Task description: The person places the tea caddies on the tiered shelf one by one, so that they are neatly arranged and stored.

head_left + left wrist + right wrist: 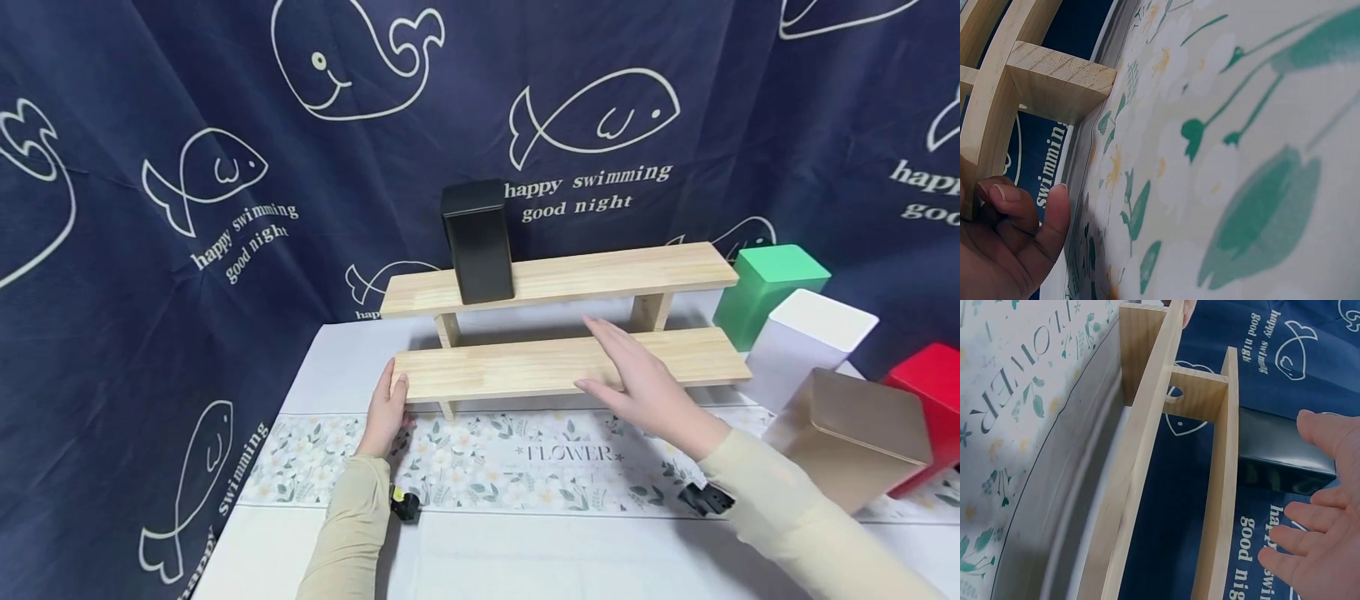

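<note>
A two-tier wooden shelf (517, 367) stands on the table, its upper board (600, 273) set behind the lower one. My left hand (385, 412) grips the left end of the lower board; in the left wrist view, fingers curl at the board's edge. A black box (482, 258) stands upright toward the left of the upper board. My right hand (648, 387) hovers over the right half of the lower board, fingers extended and thumb apart, holding nothing. From the right wrist, that same hand (1329, 531) shows nothing in its palm.
To the right of the shelf stand a green box (772, 287), a white box (810, 333), a brown box (855, 433) and a red box (930, 396). A floral runner (480, 475) crosses the white table. A dark blue curtain (450, 150) hangs behind.
</note>
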Demonstrator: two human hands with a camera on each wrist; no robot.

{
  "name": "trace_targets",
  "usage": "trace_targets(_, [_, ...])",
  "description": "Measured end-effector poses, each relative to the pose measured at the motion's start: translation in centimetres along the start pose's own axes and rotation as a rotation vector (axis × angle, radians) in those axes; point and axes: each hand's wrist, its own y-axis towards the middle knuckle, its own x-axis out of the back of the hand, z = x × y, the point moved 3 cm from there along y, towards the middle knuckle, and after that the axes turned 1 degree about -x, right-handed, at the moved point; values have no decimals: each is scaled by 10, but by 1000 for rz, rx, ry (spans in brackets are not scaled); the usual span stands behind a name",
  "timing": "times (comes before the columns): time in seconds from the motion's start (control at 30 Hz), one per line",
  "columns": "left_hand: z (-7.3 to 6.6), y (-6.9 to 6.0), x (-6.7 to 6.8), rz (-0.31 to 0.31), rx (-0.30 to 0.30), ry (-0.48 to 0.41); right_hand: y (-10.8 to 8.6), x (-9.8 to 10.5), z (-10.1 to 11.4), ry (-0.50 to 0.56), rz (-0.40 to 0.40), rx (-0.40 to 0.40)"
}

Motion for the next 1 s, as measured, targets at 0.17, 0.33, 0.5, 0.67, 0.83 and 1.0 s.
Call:
trace_targets(0.17, [1,0,0,3,-2,-1,-12,7,-2,7,-11,-16])
trace_targets(0.33, [1,1,1,1,1,-5,-22,16,-1,1,-12,-32])
trace_targets(0.5, [1,1,1,5,3,5,-34,26,0,-6,-15,-34])
trace_targets(0.67, [2,0,-1,8,10,16,-47,38,-3,-18,-48,-37])
trace_targets(0.83, [1,0,0,1,15,14,-58,51,-7,-24,-74,-15])
trace_targets(1.0, [-1,-1,1,3,15,7,-68,63,-11,-24,-50,-66])
